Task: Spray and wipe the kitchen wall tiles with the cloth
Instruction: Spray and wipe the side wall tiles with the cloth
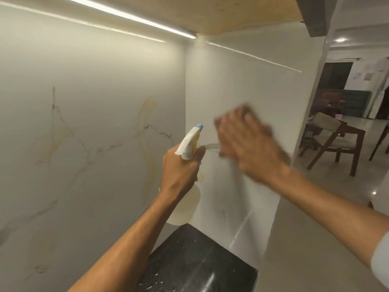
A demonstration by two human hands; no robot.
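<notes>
White marble-look wall tiles meet in a corner ahead of me. My left hand grips a spray bottle with a white and yellow trigger head and blue nozzle, its pale body hanging below my wrist, nozzle aimed near the corner. My right hand, blurred with motion, presses a brownish cloth flat against the right-hand tile; only the cloth's edges show around my fingers. A wet streak runs down the tile below my right hand.
A black speckled countertop lies below the corner. A wooden cabinet underside with an LED strip hangs overhead. The left tile wall has grey and yellowish veins. To the right, a wooden chair stands in an open room.
</notes>
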